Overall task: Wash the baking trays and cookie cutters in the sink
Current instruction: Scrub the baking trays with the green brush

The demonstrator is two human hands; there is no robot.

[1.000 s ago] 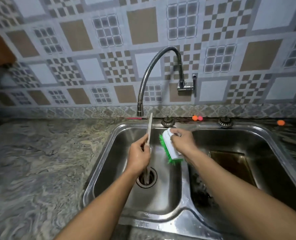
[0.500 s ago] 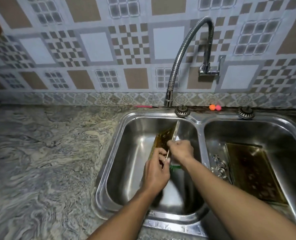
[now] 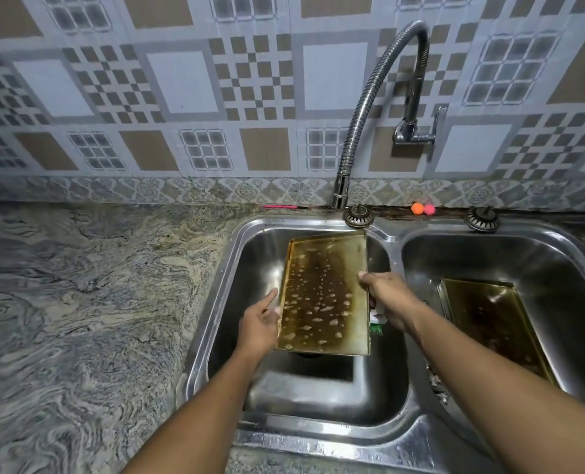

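A stained, greasy baking tray with pale spots is held face up over the left basin. My left hand grips its left edge, index finger lying along the rim. My right hand holds a white scrub brush with green bristles and presses its thumb on the tray's right edge. A second dark tray lies in the right basin. Small metal cookie cutters sit by that basin's left wall.
The flexible faucet arches from the tiled wall, its spout above the left basin's back rim. Two drain plugs rest on the back ledge near orange and pink balls. Granite counter spreads to the left.
The tray went from standing on edge to lying flat and face up. My right hand, with the brush, moved from the tray's face to its right edge. The view shifted left.
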